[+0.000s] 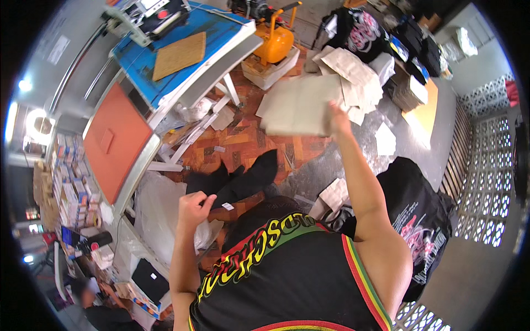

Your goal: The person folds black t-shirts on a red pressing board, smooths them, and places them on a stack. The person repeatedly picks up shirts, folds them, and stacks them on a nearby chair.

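Observation:
My right hand [340, 120] grips the edge of a flat beige sheet [300, 105], perhaps paper or card, held out over the wood-patterned floor. Beyond that sheet lies a loose heap of similar beige sheets [358, 76]. Black fabric with a small white tag dangles just beyond my left hand [198, 208], whose fingers are curled closed around its end. The black cloth [250, 178] stretches from there toward the middle of the view.
A blue-topped table [223, 25] carries a brown board [180, 56] and a machine. An orange air compressor tank [279, 43] sits in a white tray. An orange-red panel [118, 145] is at left, a black printed garment [418, 223] at right. Another person [103, 310] is at lower left.

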